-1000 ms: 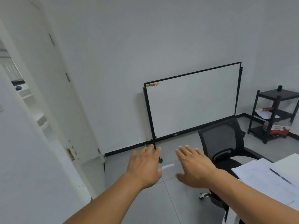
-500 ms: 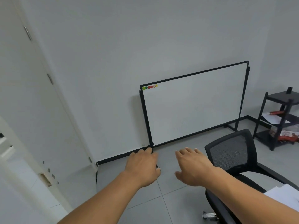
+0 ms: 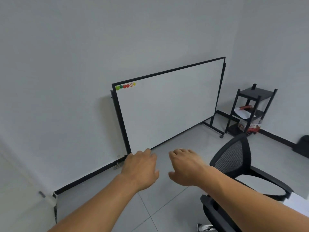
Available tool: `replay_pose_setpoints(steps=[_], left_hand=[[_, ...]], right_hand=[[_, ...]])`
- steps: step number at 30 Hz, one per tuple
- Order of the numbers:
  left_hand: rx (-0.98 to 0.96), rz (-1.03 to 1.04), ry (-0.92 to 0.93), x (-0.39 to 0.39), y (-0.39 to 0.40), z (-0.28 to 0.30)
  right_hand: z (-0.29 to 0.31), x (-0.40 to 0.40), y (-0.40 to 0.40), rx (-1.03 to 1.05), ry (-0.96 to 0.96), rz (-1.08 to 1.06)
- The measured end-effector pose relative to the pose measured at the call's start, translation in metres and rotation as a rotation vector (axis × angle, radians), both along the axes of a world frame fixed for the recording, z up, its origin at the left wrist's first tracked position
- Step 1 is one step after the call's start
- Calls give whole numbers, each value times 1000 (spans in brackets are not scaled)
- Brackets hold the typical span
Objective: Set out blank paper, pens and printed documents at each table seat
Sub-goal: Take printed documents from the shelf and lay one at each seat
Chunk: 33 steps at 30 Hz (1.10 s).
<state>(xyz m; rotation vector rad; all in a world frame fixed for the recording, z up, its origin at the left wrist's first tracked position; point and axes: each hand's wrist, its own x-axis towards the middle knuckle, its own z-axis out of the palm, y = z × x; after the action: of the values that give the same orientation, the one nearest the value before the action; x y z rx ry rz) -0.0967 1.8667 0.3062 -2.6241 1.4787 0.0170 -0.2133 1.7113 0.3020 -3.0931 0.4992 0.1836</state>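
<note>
Both hands are hanging out in front of the person, palms down and holding nothing — the left hand with its fingers loosely curled and close together, the right hand with its fingers bent downward and the thumb standing a little apart. Neither is touching anything; they are floating over the floor, left of the chair. The task's things are mostly not showing here: no pens and no printed documents are in view, and only a pale corner of the table is peeking in just right of the chair, so whether paper is lying there cannot be told. A whiteboard is leaning against the wall behind the chair, and a black shelf with some sheets on it is standing well behind the chair, to its right. Judging from this, the step in hand is a turn between seats — to do it well, the person is best off swinging toward the table right of the chair, skirting its armrest, and reaching for supplies only once the stack is properly in sight
</note>
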Motion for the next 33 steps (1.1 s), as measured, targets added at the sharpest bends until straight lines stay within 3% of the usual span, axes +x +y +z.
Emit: replay_pose_setpoints(steps=[8,15,25,33], left_hand=[[25,-210,2,89,-101,-4],[36,-396,-14,132,-254,-13],[47,-475,-53,206,-437,21],[69,-698,-52,228,-587,0]], right_hand=[[3,51,-72,31,-9,-206],[-10,84,-199,43,-34,-405],[16,147,-360,81,-84,-544],[-4,160,-471,86,-50,-722]])
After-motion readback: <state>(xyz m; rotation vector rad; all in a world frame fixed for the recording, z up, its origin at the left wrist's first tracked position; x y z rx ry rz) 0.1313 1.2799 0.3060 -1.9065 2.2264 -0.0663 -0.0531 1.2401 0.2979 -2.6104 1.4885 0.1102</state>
